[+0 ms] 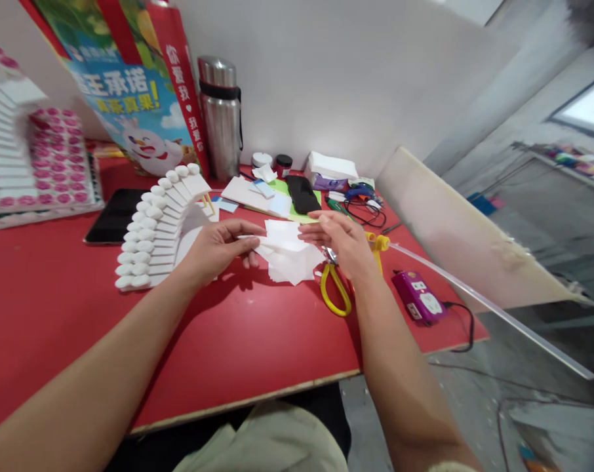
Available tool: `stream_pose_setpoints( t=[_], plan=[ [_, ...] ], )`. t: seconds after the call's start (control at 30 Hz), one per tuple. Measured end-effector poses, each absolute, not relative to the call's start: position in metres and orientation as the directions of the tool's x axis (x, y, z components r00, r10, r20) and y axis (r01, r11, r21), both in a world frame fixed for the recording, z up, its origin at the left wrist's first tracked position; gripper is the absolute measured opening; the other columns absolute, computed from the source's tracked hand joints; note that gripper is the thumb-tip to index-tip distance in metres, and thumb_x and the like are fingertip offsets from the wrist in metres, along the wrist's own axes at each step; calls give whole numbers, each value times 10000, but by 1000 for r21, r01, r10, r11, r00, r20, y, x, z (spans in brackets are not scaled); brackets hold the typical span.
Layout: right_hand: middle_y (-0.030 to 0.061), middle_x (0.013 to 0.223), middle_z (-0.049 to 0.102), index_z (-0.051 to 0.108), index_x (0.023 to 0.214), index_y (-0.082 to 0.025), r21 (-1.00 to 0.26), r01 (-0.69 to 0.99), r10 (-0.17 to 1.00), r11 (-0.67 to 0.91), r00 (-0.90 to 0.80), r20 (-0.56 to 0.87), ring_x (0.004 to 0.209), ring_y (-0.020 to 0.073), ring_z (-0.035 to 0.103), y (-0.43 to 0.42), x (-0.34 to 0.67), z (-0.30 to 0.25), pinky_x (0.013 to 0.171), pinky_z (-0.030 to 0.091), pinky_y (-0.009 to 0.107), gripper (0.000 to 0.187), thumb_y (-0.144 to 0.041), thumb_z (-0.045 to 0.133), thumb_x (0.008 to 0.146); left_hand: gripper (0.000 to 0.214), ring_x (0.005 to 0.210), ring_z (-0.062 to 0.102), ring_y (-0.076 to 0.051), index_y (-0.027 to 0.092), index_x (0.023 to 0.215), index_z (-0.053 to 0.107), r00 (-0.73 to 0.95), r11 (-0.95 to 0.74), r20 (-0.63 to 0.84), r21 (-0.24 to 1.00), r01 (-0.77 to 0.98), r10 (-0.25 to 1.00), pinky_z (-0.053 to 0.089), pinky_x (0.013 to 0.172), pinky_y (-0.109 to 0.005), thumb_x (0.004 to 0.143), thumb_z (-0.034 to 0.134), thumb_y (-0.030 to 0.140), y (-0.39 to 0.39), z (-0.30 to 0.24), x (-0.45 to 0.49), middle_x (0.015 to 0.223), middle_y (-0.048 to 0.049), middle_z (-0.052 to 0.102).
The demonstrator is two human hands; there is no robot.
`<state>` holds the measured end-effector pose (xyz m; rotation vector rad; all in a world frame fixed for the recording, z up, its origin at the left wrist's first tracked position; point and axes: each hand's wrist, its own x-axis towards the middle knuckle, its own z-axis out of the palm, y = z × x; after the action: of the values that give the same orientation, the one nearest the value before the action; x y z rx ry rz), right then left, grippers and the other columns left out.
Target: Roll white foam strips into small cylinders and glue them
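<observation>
My left hand (221,248) pinches the left edge of a thin white sheet (286,247) held just above the red table (71,301). My right hand (340,241) grips the sheet's right side, fingers curled over it. More white pieces (292,265) lie under the sheet. Yellow-handled scissors (334,288) rest on the table just below my right hand. A white fan-shaped model with rounded tips (155,226) stands to the left of my left hand.
A steel flask (221,128), a colourful carton (130,92), a dark tablet (114,216), a black phone (302,194), a purple socket block (417,296) with cable, a long clear rod (488,308), and stacked pink-dotted white trays (36,164) surround the work area. The table's right edge drops to the floor.
</observation>
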<state>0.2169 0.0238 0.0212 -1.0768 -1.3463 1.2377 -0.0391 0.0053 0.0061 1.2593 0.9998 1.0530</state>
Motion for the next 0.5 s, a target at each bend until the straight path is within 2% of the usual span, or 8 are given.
stream_pose_setpoints(
  t=[0.1, 0.17, 0.27, 0.37, 0.5],
  plan=[
    [68, 972, 817, 752, 1154, -198, -991, 103, 954, 82, -296, 48, 921, 208, 763, 19, 207, 18, 866, 565, 346, 457, -502, 807, 818, 198, 523, 680, -138, 114, 1036, 746, 280, 31, -17, 998, -46, 960, 547, 550, -220, 851, 734, 182, 2, 7, -34, 595, -34, 722],
    [45, 901, 801, 778, 1128, -186, -971, 218, 929, 101, -370, 14, 857, 193, 737, 16, 201, 15, 791, 547, 312, 452, -466, 844, 780, 196, 520, 679, -139, 115, 1023, 748, 290, 12, -2, 999, -31, 957, 554, 552, -225, 847, 742, 202, 1, 6, -32, 593, -32, 719],
    [22, 766, 760, 815, 977, -163, -935, 331, 915, 125, -403, -21, 695, 158, 665, 14, 197, 12, 631, 477, 268, 332, -424, 835, 773, 215, 512, 676, -149, 119, 1020, 746, 287, -3, 4, 1000, -3, 958, 550, 523, -233, 843, 751, 242, 0, 4, -31, 597, -32, 721],
    [25, 744, 760, 818, 901, -165, -938, 330, 923, 103, -384, -34, 646, 150, 644, 15, 196, 11, 578, 445, 253, 242, -375, 806, 782, 239, 498, 670, -156, 115, 1038, 744, 291, -3, -6, 1000, 29, 957, 537, 497, -232, 854, 739, 268, 1, 3, -32, 577, -32, 714],
    [26, 781, 779, 828, 922, -177, -953, 292, 930, 83, -365, -31, 676, 156, 668, 15, 197, 10, 603, 469, 251, 217, -332, 802, 772, 237, 495, 667, -148, 102, 1032, 755, 275, -37, 19, 997, 61, 961, 534, 510, -222, 864, 720, 266, 2, 2, -33, 558, -33, 708]
  ],
)
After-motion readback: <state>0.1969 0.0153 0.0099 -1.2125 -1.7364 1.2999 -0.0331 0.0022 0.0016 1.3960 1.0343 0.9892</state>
